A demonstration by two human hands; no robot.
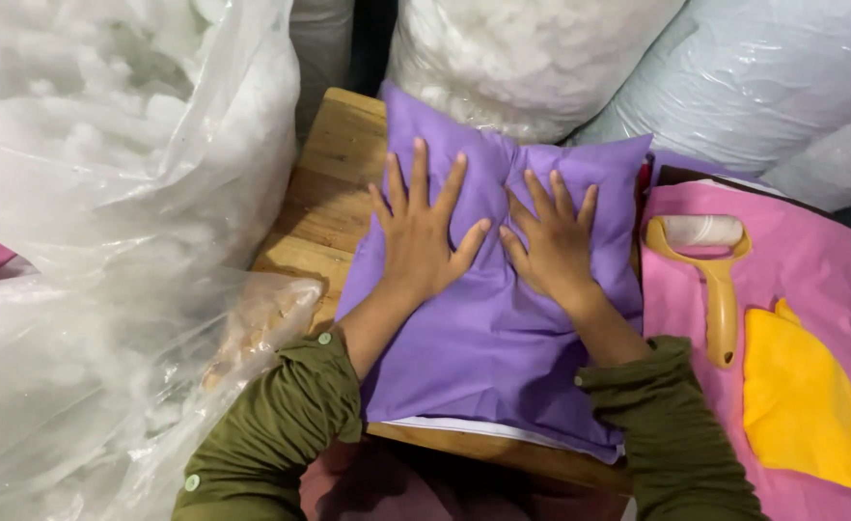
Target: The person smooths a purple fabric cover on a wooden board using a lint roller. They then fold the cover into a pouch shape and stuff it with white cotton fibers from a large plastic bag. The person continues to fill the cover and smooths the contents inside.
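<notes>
Purple pillow (488,338) near edge hidden by sleeves, flat left hand (425,236), right hand (553,246)

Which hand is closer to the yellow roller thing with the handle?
The right hand. It presses flat on the purple pillow, just beside the lint roller lying on the pink cloth. The left hand also presses the pillow, but farther from the roller.
</notes>
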